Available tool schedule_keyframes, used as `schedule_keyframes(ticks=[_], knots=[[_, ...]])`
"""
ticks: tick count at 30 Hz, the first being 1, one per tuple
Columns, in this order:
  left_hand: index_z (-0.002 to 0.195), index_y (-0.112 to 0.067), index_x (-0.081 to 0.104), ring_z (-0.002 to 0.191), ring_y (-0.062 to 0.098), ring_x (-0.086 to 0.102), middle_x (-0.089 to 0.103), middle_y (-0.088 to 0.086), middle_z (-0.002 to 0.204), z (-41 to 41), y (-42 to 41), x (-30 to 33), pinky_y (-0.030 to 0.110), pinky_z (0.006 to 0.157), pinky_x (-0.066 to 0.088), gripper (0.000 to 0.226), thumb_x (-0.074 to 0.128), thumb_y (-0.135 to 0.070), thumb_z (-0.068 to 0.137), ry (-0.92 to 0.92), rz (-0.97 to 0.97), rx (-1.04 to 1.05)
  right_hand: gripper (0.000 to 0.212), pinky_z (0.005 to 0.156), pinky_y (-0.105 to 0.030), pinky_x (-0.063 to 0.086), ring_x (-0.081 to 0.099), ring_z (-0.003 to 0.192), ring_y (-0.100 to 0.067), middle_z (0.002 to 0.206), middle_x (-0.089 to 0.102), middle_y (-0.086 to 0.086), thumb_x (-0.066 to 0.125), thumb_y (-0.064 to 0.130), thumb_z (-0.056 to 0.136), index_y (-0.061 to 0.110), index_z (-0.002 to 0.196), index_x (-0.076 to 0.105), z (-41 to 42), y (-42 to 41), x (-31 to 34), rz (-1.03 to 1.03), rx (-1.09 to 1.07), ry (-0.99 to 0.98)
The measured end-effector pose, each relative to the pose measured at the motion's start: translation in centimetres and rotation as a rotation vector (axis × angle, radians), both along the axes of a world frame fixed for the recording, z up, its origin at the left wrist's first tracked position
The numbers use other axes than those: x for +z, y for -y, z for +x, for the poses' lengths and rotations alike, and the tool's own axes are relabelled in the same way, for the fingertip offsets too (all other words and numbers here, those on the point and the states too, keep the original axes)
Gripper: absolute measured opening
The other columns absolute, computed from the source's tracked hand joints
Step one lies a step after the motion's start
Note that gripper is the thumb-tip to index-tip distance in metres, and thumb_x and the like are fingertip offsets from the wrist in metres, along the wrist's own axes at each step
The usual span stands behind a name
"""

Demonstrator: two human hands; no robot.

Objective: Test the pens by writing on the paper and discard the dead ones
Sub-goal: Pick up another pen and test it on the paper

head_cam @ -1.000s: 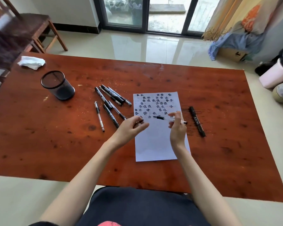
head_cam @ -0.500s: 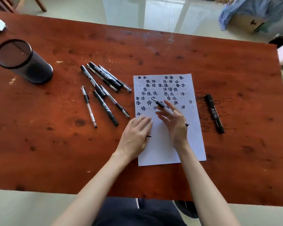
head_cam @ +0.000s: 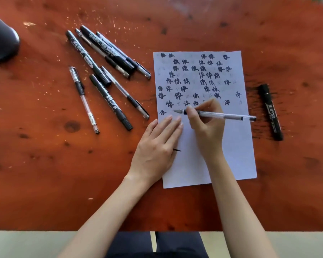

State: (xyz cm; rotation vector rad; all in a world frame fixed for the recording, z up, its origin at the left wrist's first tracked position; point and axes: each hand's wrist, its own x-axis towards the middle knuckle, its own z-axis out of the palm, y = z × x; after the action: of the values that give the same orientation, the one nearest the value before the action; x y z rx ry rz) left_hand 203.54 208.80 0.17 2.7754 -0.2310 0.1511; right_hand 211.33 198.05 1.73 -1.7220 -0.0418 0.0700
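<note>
On the reddish wooden table [head_cam: 194, 25], the right hand [head_cam: 207, 127] pinches a clear gel pen [head_cam: 224, 115] with its tip at the sheet of paper [head_cam: 237, 146], at the left end of the lowest line of repeated handwritten "你" characters. The left hand [head_cam: 157, 146] lies flat, fingers straight, on the paper's left edge with a small dark piece showing under its palm. A black marker [head_cam: 271, 112] printed "700" lies just off the paper's right edge; a cluster of seven pens [head_cam: 104, 71], one also marked "700", lies left of the sheet, and a dark cup [head_cam: 0, 40] stands at the table's far left corner.
</note>
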Motion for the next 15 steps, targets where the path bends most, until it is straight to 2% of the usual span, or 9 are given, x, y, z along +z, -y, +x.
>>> schedule_keyframes(ticks=[2, 5, 9, 12, 15], knots=[[0.122, -0.006, 0.055, 0.122, 0.026, 0.05, 0.057, 0.01, 0.128, 0.0, 0.0, 0.0, 0.04, 0.105, 0.033, 0.043, 0.043, -0.016, 0.082, 0.004, 0.004, 0.005, 0.019, 0.052, -0.024, 0.04, 0.048, 0.05, -0.012, 0.055, 0.05, 0.003, 0.058, 0.034, 0.074, 0.029, 0.065, 0.042, 0.4, -0.5, -0.3, -0.106, 0.004, 0.068], [0.123, -0.006, 0.055, 0.123, 0.025, 0.049, 0.056, 0.01, 0.129, -0.1, -0.3, 0.2, 0.042, 0.103, 0.036, 0.045, 0.042, -0.016, 0.081, -0.002, 0.016, -0.019, 0.022, 0.052, -0.015, 0.037, 0.045, 0.047, -0.003, 0.05, 0.046, 0.008, 0.054, 0.035, 0.076, 0.032, 0.063, 0.036, 0.7, -0.8, -1.0, -0.247, -0.021, 0.179], [0.125, -0.009, 0.053, 0.125, 0.023, 0.047, 0.053, 0.008, 0.132, -0.6, -1.3, 0.1, 0.042, 0.105, 0.033, 0.043, 0.04, -0.017, 0.085, 0.004, 0.049, -0.049, 0.023, 0.051, -0.018, 0.038, 0.048, 0.044, -0.01, 0.046, 0.051, -0.007, 0.053, 0.032, 0.078, 0.032, 0.063, 0.035, 0.6, -0.7, -1.4, -0.26, -0.083, 0.221], [0.126, -0.01, 0.053, 0.127, 0.023, 0.045, 0.052, 0.008, 0.134, -0.9, -1.5, -0.2, 0.04, 0.107, 0.028, 0.041, 0.041, -0.019, 0.088, 0.008, 0.037, -0.047, 0.023, 0.052, -0.011, 0.037, 0.05, 0.043, 0.0, 0.046, 0.049, 0.01, 0.054, 0.028, 0.079, 0.03, 0.064, 0.036, 0.6, -0.7, -1.6, -0.241, -0.095, 0.225], [0.126, -0.01, 0.053, 0.127, 0.023, 0.045, 0.052, 0.008, 0.134, -0.9, -1.5, -0.1, 0.041, 0.106, 0.029, 0.042, 0.04, -0.02, 0.088, 0.0, 0.039, -0.044, 0.024, 0.051, -0.011, 0.039, 0.053, 0.044, 0.002, 0.048, 0.05, 0.013, 0.054, 0.028, 0.081, 0.03, 0.065, 0.036, 0.6, -0.8, -1.7, -0.245, -0.072, 0.222]])
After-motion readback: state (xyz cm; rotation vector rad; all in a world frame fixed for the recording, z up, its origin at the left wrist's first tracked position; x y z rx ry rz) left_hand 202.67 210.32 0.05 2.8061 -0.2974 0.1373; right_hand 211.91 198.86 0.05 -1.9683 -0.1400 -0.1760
